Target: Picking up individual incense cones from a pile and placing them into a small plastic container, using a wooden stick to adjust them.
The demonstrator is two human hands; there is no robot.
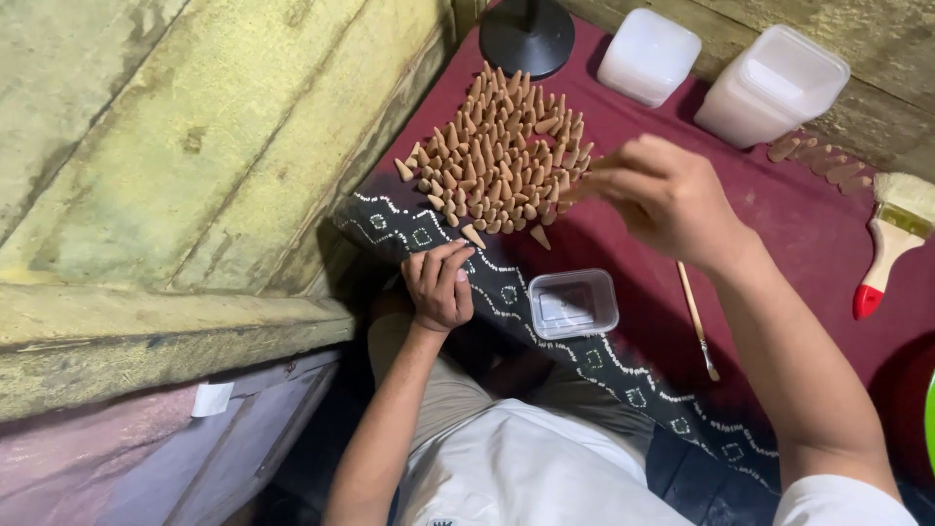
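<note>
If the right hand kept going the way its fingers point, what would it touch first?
Most likely the cluster of upright tan cones: the right hand points left at its near edge, fingertips almost there. Its height above them is unclear.

Two white lidded tubs [769, 83] at the cloth's far edge; a small clear box [573, 303] nearer.

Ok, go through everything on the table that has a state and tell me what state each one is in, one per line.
left hand: fist closed, resting on the patterned cloth edge
right hand: raised, fingers pinched over the cones
incense cones: packed together, mostly upright
small clear container: open, no lid, looks empty
two white tubs: upside down
paintbrush: lying flat
thin stick tool: lying flat
</note>
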